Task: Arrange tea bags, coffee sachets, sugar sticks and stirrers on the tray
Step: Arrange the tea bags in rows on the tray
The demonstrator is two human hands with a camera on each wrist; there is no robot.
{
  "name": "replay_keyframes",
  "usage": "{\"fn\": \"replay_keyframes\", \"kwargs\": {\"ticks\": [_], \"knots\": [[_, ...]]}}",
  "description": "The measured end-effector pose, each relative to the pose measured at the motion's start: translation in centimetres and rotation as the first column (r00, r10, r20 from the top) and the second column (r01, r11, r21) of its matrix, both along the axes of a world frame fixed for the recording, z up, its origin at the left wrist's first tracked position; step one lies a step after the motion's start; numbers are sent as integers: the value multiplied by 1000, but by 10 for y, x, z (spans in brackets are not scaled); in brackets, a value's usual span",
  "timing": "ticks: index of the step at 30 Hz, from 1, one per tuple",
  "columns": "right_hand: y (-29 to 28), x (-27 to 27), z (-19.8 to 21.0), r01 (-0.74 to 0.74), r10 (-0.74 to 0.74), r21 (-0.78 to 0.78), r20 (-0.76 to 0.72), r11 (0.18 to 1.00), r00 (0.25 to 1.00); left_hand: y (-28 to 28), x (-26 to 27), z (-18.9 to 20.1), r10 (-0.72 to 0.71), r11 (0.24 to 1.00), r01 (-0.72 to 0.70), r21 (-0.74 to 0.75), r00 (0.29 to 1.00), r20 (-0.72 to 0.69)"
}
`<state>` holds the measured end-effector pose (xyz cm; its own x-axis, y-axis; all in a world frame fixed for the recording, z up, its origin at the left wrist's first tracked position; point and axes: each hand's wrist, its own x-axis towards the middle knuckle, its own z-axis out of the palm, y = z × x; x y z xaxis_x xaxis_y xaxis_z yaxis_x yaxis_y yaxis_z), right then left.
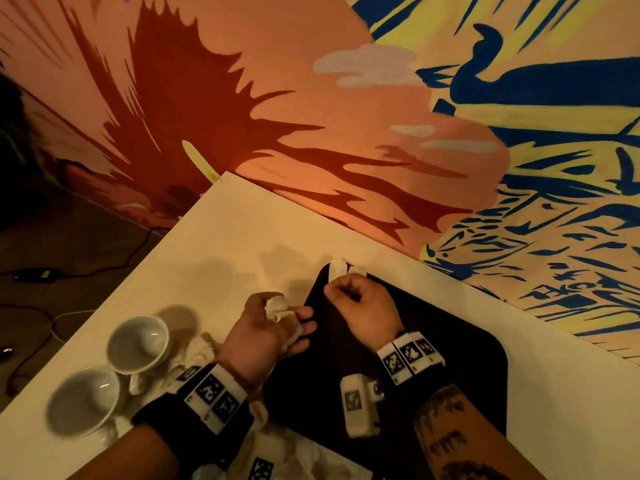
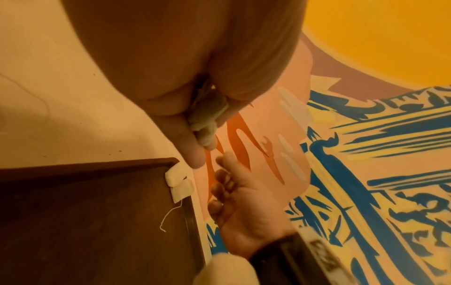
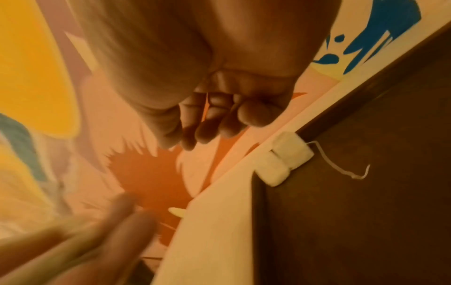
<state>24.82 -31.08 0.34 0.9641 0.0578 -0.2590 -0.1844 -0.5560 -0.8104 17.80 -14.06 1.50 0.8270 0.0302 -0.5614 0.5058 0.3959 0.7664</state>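
Observation:
A dark brown tray (image 1: 450, 341) lies on the white table (image 1: 242, 237). Two white tea bags (image 1: 343, 270) sit side by side in the tray's far corner, seen also from the left wrist (image 2: 179, 181) and the right wrist (image 3: 285, 158); one string trails onto the tray. My left hand (image 1: 277, 323) hovers at the tray's left edge and grips a bunch of white tea bags (image 2: 207, 115). My right hand (image 1: 353, 299) hangs just above the two placed bags with its fingers (image 3: 207, 133) curled; I see nothing in it.
Two white cups (image 1: 138, 344) (image 1: 83, 400) lie tipped on the table at the left. A heap of white bags (image 1: 197, 358) sits beside them under my left wrist. The table's far edge runs close behind the tray, with a painted floor beyond.

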Motion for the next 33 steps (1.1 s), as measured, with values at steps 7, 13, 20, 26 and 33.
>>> {"fn": "replay_keyframes", "kwargs": {"ticks": [7,13,20,26,33], "knots": [[16,-62,37,-92,93,138,-1,986,996,0,-11,22,-275,932,256,258,960,44],[13,-80,57,-90,92,112,-10,990,996,1,-24,33,-336,876,272,397,937,98],[18,-98,59,141,-143,183,2,973,990,2,-29,43,-316,890,252,381,942,115],[14,-108,60,132,-93,269,-154,954,984,12,-35,43,-450,817,359,452,886,110],[7,-110,42,146,-100,334,-149,931,984,16,-33,31,-471,781,367,505,877,92]]}}
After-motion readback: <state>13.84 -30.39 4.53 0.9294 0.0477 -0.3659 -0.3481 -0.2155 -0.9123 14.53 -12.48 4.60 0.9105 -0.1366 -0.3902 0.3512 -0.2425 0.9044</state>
